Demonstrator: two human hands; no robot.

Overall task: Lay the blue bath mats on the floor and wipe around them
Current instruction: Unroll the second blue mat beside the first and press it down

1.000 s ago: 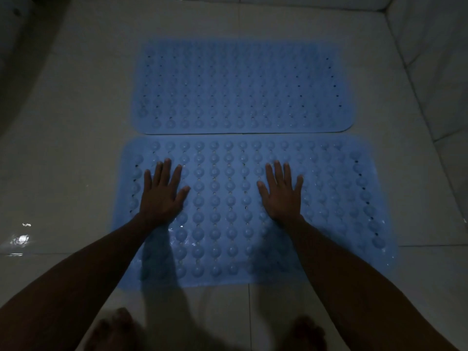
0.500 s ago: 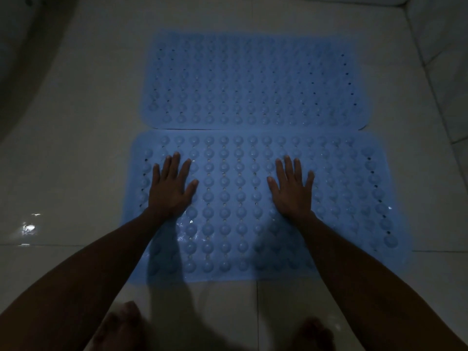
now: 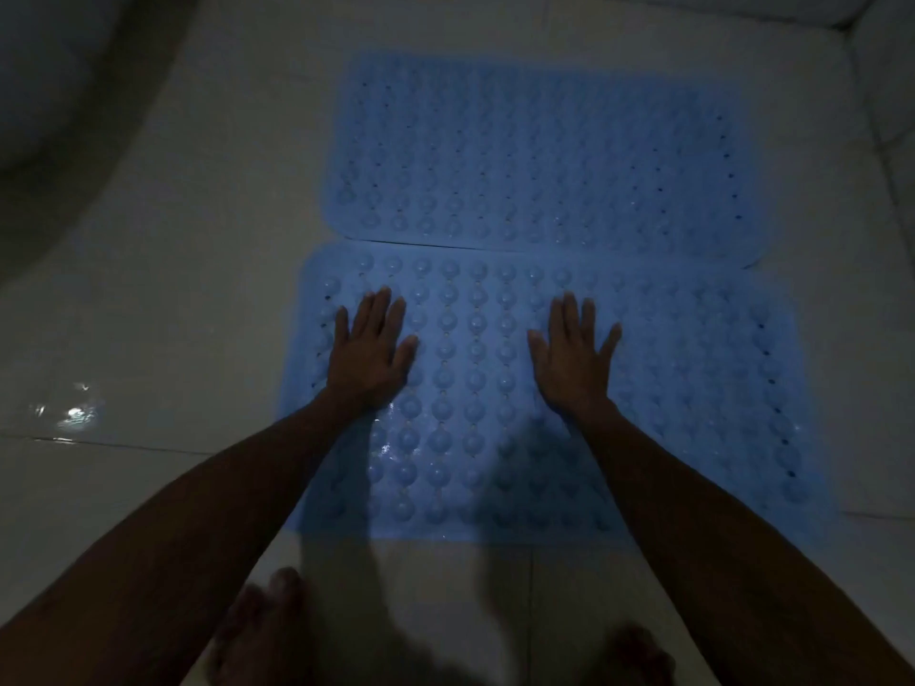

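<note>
Two blue bath mats with rows of round bumps lie flat on the pale tiled floor, one behind the other. The far mat touches the near mat along their long edges, its right corner slightly overlapping. My left hand rests palm down on the left half of the near mat, fingers spread. My right hand lies flat the same way near the mat's middle. Neither hand holds anything. No cloth is in view.
The tiled floor is wet, with a bright glint at the left. A tiled wall rises at the right, and a dark curved shape fills the top left. My bare feet stand just before the near mat.
The near mat has slid forward under both flat hands until it meets the far mat, closing the gap between them. The view has shifted, so the mats sit further right.
</note>
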